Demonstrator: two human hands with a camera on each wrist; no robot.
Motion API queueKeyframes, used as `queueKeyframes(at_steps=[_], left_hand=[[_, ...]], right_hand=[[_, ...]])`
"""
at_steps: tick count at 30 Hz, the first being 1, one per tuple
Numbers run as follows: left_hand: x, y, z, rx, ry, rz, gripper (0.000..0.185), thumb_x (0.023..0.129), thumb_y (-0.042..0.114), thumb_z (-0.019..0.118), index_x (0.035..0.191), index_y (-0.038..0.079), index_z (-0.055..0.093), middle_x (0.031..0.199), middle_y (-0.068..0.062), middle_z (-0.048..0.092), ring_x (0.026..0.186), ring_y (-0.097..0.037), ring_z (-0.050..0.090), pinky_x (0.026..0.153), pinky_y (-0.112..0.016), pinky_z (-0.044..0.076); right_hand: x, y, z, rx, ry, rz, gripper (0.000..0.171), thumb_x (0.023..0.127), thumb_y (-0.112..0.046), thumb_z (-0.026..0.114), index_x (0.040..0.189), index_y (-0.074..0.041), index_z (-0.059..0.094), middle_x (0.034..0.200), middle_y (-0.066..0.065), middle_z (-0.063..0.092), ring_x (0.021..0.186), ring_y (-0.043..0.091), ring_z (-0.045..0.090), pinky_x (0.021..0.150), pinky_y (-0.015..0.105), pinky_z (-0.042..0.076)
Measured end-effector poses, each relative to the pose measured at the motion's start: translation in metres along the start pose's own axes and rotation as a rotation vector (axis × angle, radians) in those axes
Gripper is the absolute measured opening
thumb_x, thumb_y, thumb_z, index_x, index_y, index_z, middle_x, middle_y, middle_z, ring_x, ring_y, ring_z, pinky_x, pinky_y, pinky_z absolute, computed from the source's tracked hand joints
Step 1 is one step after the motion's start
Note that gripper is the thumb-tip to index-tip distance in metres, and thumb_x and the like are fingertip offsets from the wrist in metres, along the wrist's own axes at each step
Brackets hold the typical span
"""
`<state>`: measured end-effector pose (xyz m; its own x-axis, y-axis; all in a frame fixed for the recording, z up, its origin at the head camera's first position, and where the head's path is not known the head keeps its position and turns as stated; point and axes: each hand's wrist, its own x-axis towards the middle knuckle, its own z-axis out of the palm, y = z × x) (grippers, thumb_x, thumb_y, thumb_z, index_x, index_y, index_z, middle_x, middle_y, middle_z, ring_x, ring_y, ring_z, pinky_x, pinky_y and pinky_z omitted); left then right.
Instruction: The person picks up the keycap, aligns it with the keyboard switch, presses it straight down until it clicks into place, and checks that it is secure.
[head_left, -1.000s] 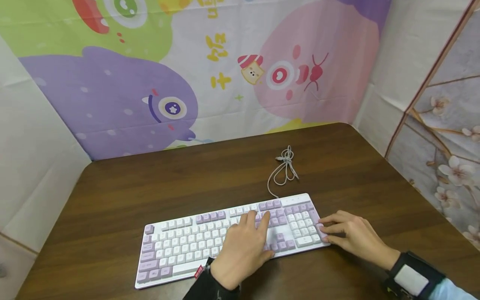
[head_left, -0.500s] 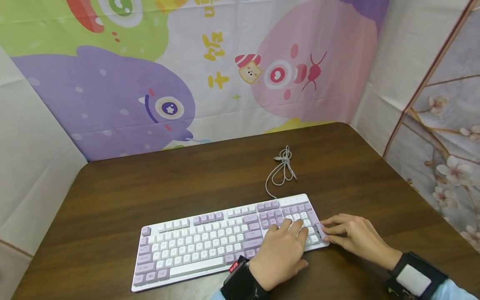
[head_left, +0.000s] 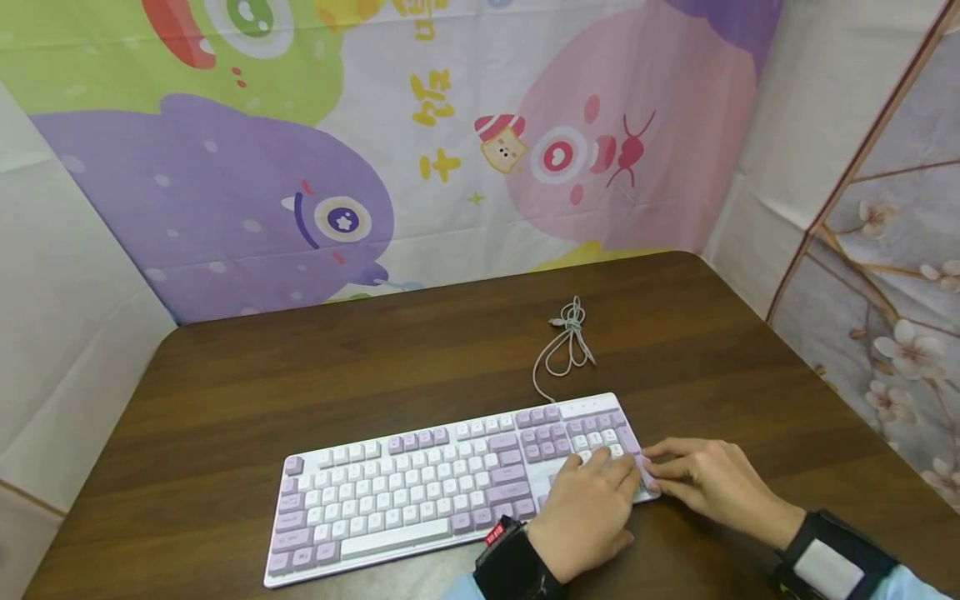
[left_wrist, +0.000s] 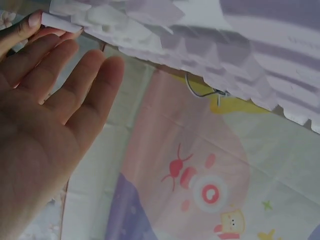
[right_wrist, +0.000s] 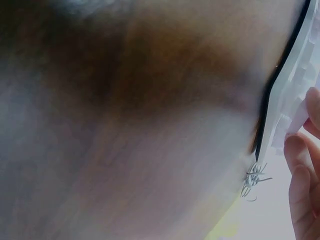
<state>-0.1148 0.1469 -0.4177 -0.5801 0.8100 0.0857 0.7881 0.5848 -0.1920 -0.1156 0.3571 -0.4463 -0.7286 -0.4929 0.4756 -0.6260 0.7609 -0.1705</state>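
Note:
A white and lilac keyboard (head_left: 405, 500) lies on the wooden table in the head view. My left hand (head_left: 588, 504) is over its number pad, with fingers stretched toward the right end; the wrist view shows the same hand (left_wrist: 47, 110) with loosely straight fingers. Beside the keyboard's right edge is my right hand (head_left: 716, 479). Thumb and fingers of that hand pinch a tall lilac keycap (left_wrist: 60, 23), which the right wrist view also shows at the edge of the keys. Part of the number pad is hidden under the left hand.
A grey USB cable (head_left: 572, 333), bundled in loops, lies behind the keyboard and joins its back edge. A cartoon-print cloth (head_left: 465, 217) hangs behind the table (head_left: 360, 358). At the right stands a flower-patterned panel (head_left: 885, 333).
My left hand has moved right, from the keys left of the number pad onto the number pad. The right hand stays at the right edge; half a second ago a dark gap showed beside its fingertips.

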Motion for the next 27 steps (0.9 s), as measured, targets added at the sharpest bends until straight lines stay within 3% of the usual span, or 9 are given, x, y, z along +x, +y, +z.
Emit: queueKeyframes(at_steps=[6,12,27], left_hand=[[0.0002,0.0004,0.0058,-0.013,-0.026,-0.014,0.07,0.076,0.058,0.064,0.134,0.022,0.049,0.138,0.011,0.048,0.125,-0.011,0.046,0.094,-0.033,0.045],[-0.0016,-0.0045,0.0078,-0.011,0.0,-0.032,0.068,0.075,0.057,0.066,0.131,0.021,0.051,0.137,0.01,0.05,0.122,-0.011,0.046,0.094,-0.033,0.044],[0.0043,0.0025,0.0099,-0.009,-0.036,0.0,0.069,0.077,0.056,0.065,0.136,0.025,0.046,0.142,0.012,0.044,0.128,-0.011,0.044,0.096,-0.034,0.044]], right_hand=[[-0.0002,0.0,0.0008,0.063,-0.002,0.077,0.023,0.062,-0.01,0.081,0.084,-0.012,0.076,0.09,-0.004,0.073,0.074,0.007,0.068,0.058,0.008,0.045],[0.0001,0.0014,0.0,0.126,-0.009,0.167,0.021,0.063,-0.011,0.082,0.083,-0.013,0.076,0.087,-0.005,0.073,0.077,-0.001,0.064,0.056,0.01,0.042],[0.0065,-0.0075,-0.0014,-0.062,-0.054,0.054,0.017,0.064,-0.02,0.08,0.081,-0.018,0.077,0.087,-0.01,0.071,0.07,0.006,0.067,0.053,0.019,0.047]])
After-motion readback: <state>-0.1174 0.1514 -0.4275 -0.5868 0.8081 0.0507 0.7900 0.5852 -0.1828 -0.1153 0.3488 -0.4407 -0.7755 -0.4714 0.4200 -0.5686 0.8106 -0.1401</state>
